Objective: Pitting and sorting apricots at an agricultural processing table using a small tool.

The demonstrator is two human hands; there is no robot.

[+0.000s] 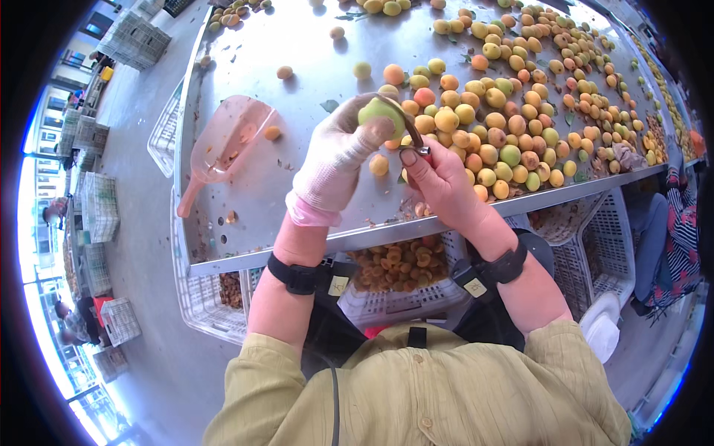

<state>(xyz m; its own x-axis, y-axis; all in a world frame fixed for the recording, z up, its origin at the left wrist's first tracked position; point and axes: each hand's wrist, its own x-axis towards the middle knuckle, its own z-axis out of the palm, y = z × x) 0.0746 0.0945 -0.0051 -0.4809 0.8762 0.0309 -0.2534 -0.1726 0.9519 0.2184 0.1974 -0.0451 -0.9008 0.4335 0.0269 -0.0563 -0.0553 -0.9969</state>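
My left hand, in a white knitted glove with a pink cuff, is closed around a green-yellow apricot above the metal table. My bare right hand grips a small knife with a curved, dark blade. The blade curves along the right side of the fruit, seemingly touching it; whether it cuts in is hard to see. Just beyond both hands lies a heap of loose apricots, yellow, orange and green.
A pink translucent scoop rests on the table at left. Below the near edge stands a white crate holding halved apricots. More white crates flank it. A person in patterned clothing is at the right.
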